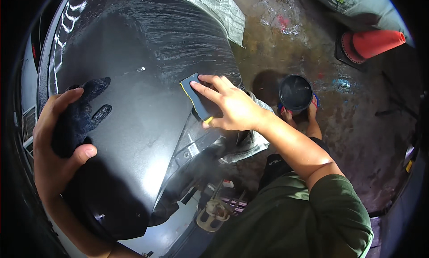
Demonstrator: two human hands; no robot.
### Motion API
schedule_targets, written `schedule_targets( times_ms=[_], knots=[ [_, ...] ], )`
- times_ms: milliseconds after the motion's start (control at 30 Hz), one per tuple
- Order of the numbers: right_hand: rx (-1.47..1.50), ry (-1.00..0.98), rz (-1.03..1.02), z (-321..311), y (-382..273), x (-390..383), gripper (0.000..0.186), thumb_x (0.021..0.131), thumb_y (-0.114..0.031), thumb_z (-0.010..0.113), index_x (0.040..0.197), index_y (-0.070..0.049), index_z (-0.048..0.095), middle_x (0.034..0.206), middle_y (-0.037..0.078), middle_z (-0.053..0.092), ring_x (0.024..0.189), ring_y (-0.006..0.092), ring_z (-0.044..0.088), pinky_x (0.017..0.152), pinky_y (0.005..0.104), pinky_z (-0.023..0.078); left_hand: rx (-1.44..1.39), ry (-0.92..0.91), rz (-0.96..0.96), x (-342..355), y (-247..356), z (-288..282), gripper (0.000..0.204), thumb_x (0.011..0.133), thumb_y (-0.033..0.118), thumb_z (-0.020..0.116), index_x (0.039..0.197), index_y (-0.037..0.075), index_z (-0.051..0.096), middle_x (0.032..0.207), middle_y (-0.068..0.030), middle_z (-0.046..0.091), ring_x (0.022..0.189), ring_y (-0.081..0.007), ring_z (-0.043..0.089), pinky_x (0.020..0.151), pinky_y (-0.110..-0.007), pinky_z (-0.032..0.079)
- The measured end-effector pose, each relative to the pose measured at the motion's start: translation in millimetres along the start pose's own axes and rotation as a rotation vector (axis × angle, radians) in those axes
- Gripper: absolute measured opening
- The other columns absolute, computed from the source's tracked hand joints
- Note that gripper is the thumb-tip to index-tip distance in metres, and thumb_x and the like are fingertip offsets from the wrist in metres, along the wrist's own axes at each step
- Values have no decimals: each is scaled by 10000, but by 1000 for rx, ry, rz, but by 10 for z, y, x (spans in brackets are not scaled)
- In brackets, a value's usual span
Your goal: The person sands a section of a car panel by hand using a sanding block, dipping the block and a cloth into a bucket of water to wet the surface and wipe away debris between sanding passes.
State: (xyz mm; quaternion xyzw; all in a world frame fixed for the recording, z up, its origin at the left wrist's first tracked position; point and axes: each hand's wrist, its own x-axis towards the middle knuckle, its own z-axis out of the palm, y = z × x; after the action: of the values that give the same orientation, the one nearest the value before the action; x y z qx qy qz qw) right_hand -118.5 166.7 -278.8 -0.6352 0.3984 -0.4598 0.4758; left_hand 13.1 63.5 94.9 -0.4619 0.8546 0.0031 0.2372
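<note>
My right hand (pixel 232 104) grips a flat blue-grey sanding pad (pixel 195 97) with a yellow edge. Fingers press on its top face, and the thumb is at its near end. The pad is against the side edge of a dark car body panel (pixel 129 97). At the panel's left, my left hand (pixel 53 128) curves round a dark, textured glove (pixel 80 115), with its thumb and one finger showing on either side. Two glove fingers stick out to the right. My other left fingers are hidden.
Milky wet streaks cover the panel's far part. Pale sheeting (pixel 221 12) hangs along its far edge. On the wet floor, a black bucket (pixel 296 92) stands by my sandalled feet, and an orange cone (pixel 375 43) lies tipped at the far right. Near me, the panel's edge leaves brackets exposed.
</note>
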Motion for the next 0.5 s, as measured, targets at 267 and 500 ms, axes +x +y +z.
schedule_targets(
  times_ms=[267,500],
  knots=[
    [-55,76,-109,216,189,80,840,858,-147,701,1616,-77,346,1650,155,360,1465,382,396,1215,519,327,41,-62,-45,-15,-29,-52,1007,681,696,814,1403,23,612,1325,-170,622,1258,-329,611,1100,-448,446],
    [75,166,-80,455,263,56,833,878,-209,679,1620,-70,327,1673,188,320,1581,394,248,1280,548,220,94,-42,61,0,-90,-23,1006,677,691,853,1378,9,618,1289,-153,669,1223,-317,635,1061,-448,468]
  ],
)
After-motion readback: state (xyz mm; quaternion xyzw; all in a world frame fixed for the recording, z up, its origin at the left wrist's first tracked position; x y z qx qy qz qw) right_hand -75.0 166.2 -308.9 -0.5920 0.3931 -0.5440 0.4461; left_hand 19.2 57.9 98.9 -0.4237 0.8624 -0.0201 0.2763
